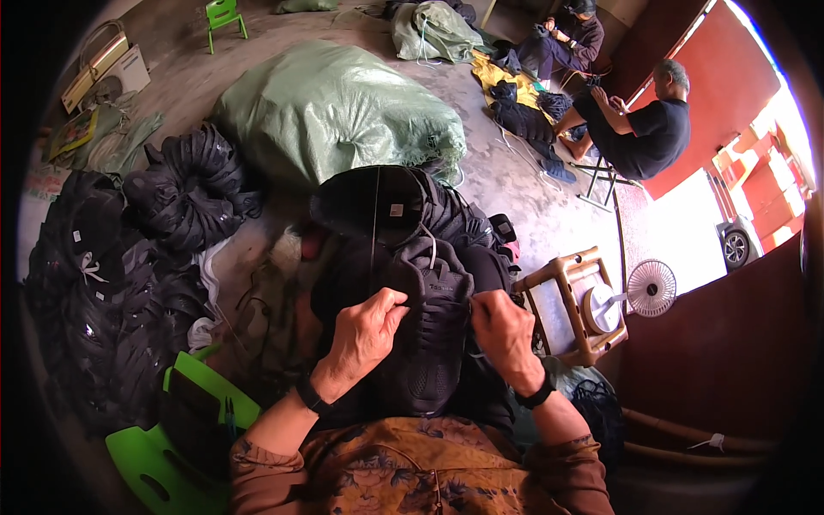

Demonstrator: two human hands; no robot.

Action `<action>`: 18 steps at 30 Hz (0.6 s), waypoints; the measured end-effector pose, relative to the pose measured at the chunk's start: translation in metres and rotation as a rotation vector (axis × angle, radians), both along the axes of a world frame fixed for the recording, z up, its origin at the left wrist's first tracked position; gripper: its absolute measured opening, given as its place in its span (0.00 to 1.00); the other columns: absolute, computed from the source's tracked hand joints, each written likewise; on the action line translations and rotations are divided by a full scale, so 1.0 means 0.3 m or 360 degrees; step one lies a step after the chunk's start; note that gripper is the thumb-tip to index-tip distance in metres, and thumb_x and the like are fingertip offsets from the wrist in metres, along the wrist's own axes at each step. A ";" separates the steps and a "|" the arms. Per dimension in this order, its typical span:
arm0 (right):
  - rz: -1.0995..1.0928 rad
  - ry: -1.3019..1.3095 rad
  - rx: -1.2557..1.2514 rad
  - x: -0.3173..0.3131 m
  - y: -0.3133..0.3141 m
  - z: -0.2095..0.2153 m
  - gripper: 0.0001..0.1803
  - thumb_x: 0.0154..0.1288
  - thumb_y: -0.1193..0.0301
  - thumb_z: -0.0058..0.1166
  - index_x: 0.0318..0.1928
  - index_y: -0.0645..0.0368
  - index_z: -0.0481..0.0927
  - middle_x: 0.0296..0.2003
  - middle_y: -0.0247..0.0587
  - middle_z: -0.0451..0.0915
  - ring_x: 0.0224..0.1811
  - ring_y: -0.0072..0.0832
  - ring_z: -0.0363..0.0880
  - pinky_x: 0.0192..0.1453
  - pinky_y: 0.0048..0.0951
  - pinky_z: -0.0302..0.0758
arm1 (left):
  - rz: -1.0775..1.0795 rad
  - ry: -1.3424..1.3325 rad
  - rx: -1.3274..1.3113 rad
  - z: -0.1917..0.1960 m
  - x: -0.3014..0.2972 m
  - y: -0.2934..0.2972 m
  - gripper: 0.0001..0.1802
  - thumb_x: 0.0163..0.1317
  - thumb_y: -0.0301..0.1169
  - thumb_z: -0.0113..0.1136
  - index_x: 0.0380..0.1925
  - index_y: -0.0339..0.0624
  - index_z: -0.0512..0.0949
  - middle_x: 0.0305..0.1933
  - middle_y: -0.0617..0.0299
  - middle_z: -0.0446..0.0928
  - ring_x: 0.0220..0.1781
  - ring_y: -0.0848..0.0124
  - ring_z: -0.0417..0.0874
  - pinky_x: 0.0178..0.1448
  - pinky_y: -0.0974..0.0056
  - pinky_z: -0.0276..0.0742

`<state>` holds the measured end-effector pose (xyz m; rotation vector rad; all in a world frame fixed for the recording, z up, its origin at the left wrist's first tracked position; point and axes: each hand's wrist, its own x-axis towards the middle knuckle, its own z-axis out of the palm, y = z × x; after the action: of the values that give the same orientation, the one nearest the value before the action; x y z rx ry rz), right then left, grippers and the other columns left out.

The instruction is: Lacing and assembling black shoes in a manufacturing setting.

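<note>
A black lace-up shoe upper [427,343] lies lengthwise on my lap, its toe end toward me. My left hand [362,333] is closed in a pinch beside its left edge; a thin pale thread [375,215] runs upward from near those fingers. My right hand [505,330] pinches close to the right edge. What is between the fingers of either hand is too small to make out. Beyond the upper sits a bundle of more black shoe uppers [365,202], with a small white label on one and a pale cord looping near it.
Heaps of black shoe uppers [103,292] lie at left, above a green plastic chair [142,459]. A large pale-green sack [335,112] stands ahead. At right are a bamboo-framed stool [562,322] and a small white fan [651,288]. Two people sit working at the far right.
</note>
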<state>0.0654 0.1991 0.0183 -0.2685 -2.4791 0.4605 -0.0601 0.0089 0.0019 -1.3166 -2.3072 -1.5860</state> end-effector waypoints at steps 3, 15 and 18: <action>0.0041 -0.0026 0.0316 -0.016 0.001 -0.021 0.05 0.63 0.73 0.60 0.33 0.59 0.77 0.24 0.43 0.80 0.22 0.34 0.80 0.25 0.29 0.74 | 0.0006 -0.0059 0.0014 0.005 -0.001 -0.020 0.08 0.63 0.23 0.61 0.40 0.39 0.75 0.28 0.53 0.80 0.29 0.55 0.84 0.31 0.60 0.79; 0.0164 -0.0436 -0.1666 0.001 0.042 0.029 0.15 0.73 0.61 0.55 0.35 0.60 0.75 0.23 0.31 0.78 0.21 0.16 0.75 0.27 0.19 0.72 | 0.0106 0.0009 -0.0156 0.078 -0.041 0.014 0.03 0.60 0.25 0.62 0.31 0.43 0.76 0.31 0.59 0.77 0.31 0.56 0.81 0.33 0.58 0.76; 0.0169 -0.0394 -0.1737 0.007 0.047 0.013 0.15 0.73 0.61 0.55 0.36 0.60 0.75 0.23 0.31 0.78 0.22 0.16 0.75 0.27 0.19 0.72 | 0.0119 -0.0004 -0.0266 0.101 -0.042 0.025 0.04 0.60 0.25 0.61 0.30 0.43 0.75 0.30 0.59 0.77 0.31 0.56 0.81 0.33 0.57 0.75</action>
<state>0.0674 0.2132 0.0221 -0.6373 -2.2110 1.8896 -0.0726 0.0165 0.0324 -1.2426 -2.5066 -1.4005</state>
